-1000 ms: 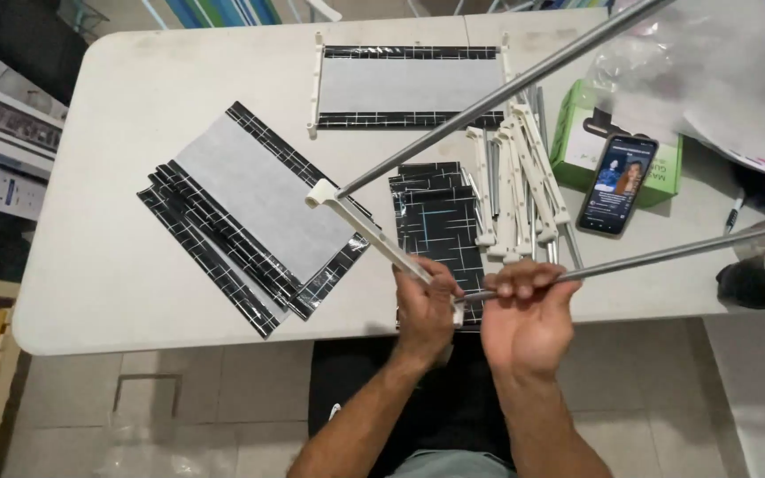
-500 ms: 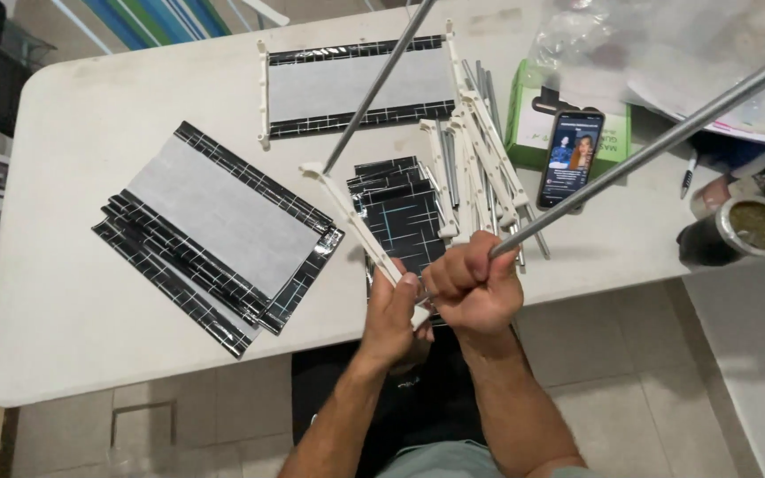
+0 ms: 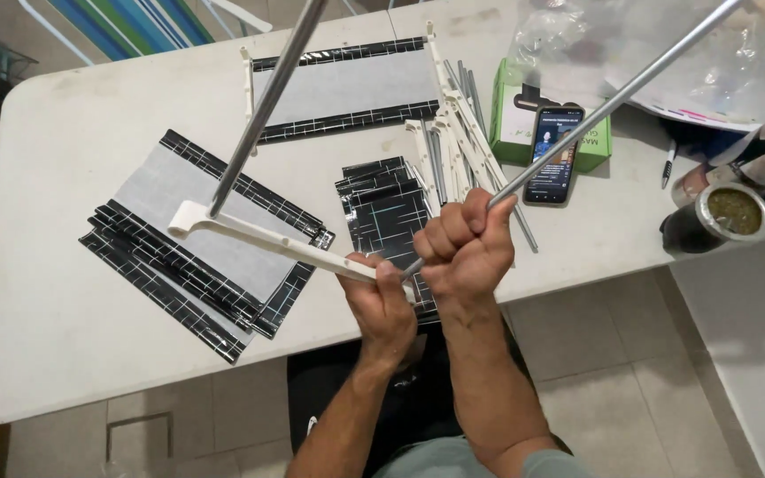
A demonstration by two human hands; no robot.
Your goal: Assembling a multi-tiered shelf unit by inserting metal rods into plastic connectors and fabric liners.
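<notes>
At frame centre, the right hand (image 3: 464, 250) fists a metal rod (image 3: 613, 95) running to the upper right; the left hand (image 3: 381, 296) grips a white plastic bar (image 3: 267, 239) above the white table (image 3: 46, 292).

Green cardboard box (image 3: 513, 133) w/ white label panel sits at far right of the table (image 3: 64, 115), partly under a smartphone (image 3: 554, 155). Phone lies flat, black frame, screen lit w/ a bluish picture, tilted slightly. Behind both, a clear crumpled plastic bag (image 3: 666, 44) over white sheets w/ a coloured edge strip. No signs visible.
</notes>
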